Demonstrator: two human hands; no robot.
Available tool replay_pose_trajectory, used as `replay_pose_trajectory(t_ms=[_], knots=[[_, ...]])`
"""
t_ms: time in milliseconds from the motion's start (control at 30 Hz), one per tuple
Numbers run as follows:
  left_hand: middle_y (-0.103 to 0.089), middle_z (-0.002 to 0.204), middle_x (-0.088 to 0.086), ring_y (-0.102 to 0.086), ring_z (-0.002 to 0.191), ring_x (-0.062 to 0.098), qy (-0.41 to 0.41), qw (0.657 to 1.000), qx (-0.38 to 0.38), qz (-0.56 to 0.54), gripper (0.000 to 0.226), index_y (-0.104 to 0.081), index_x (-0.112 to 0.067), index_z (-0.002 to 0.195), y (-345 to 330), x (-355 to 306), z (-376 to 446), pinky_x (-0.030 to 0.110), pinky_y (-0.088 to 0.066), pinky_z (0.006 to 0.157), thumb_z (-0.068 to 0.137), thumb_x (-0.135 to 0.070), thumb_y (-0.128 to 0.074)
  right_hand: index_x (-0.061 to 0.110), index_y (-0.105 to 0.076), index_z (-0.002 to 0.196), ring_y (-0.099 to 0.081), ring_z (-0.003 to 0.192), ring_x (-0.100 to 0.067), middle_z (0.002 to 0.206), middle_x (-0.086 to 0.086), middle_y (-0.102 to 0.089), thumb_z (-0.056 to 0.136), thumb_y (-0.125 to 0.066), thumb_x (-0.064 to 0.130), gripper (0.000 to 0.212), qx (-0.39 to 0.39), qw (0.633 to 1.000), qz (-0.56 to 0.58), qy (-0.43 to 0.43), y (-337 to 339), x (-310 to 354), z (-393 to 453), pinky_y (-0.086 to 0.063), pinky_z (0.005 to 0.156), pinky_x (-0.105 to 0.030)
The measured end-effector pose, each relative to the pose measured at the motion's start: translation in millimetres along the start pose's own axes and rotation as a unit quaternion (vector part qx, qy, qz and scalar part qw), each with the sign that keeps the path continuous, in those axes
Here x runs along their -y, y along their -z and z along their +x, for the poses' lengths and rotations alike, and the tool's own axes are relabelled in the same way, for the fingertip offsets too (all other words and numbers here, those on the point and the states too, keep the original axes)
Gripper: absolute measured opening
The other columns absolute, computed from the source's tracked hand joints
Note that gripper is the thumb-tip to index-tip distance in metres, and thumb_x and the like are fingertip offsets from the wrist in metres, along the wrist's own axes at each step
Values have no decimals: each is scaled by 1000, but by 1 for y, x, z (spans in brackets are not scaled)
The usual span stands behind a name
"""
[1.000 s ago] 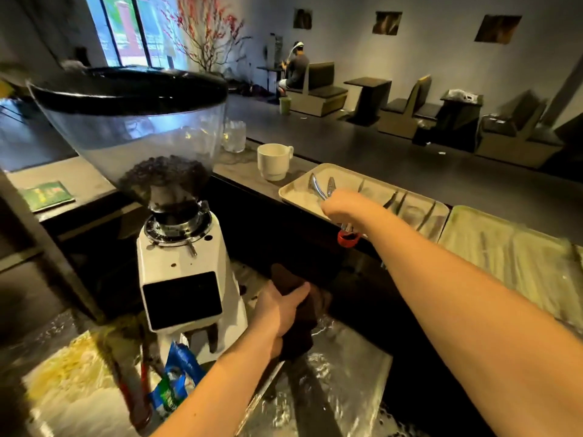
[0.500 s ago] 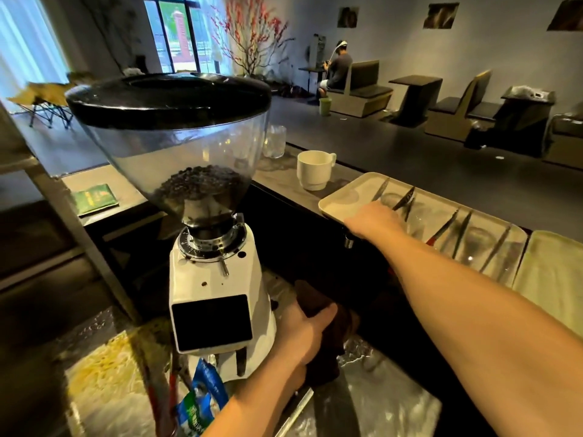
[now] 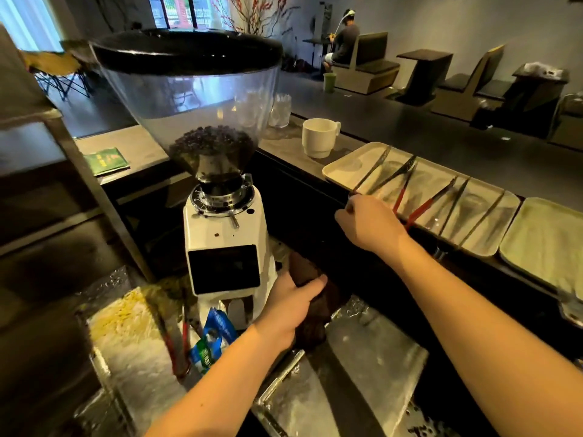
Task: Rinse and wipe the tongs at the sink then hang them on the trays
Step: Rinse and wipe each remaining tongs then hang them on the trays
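Observation:
A pair of steel tongs (image 3: 380, 170) lies across the cream tray (image 3: 339, 171) on the counter ledge, its tips pointing away from me. Its joined end hangs at the tray's near edge. My right hand (image 3: 370, 223) sits at that end with fingers curled, and the end meets my fingertips. Further right on the same tray lie red-handled tongs (image 3: 421, 205) and more steel tongs (image 3: 454, 206). Lower down, my left hand (image 3: 290, 307) grips a dark brown cloth (image 3: 307, 272) at the sink's edge.
A white coffee grinder (image 3: 222, 234) with a bean hopper stands close on the left. A white cup (image 3: 318, 137) and a glass (image 3: 279, 110) stand behind the tray. Another tray (image 3: 542, 244) lies to the right. The steel sink (image 3: 362, 373) is below. Red-handled tongs (image 3: 176, 345) and a blue packet (image 3: 211, 335) lie beside the grinder.
My right hand brought the tongs down onto the tray and slid back to its near edge. The left hand stayed on the cloth. The camera turned slightly left.

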State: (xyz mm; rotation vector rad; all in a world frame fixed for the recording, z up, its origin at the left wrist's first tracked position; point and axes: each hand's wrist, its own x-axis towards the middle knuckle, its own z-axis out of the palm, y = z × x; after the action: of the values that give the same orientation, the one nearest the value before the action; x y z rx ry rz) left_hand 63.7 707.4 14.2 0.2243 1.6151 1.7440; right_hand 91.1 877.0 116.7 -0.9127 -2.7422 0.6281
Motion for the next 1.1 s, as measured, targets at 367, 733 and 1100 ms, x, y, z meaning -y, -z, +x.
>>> replay_pose_trajectory(t_ms=[367, 733, 1100], knots=[[-78, 97, 9, -75, 91, 24, 28, 1000, -3, -3, 12, -71, -15, 102, 113, 52, -74, 33, -60, 76, 90, -15, -70, 12, -55, 68, -54, 67, -21, 65, 0, -55, 87, -59, 21, 21, 99, 983, 157, 6, -115, 42, -117, -41, 62, -36], [-64, 62, 9, -59, 53, 22, 16, 984, -176, -33, 13, -62, -4, 80, 272, 69, -124, 25, -48, 51, 91, -11, -66, 11, -64, 86, -65, 85, -30, 83, -9, -70, 84, -57, 25, 16, 229, 963, 126, 74, -271, 155, -126, -48, 71, -38], [-73, 97, 23, -73, 88, 38, 74, 966, -245, 18, 27, -66, -3, 102, 349, 108, -87, 53, -59, 85, 84, -20, -77, 1, -52, 130, -42, 125, -34, 135, -19, -42, 95, -55, 42, 54, 200, 971, -114, 58, -415, 186, -89, -42, 100, -42]])
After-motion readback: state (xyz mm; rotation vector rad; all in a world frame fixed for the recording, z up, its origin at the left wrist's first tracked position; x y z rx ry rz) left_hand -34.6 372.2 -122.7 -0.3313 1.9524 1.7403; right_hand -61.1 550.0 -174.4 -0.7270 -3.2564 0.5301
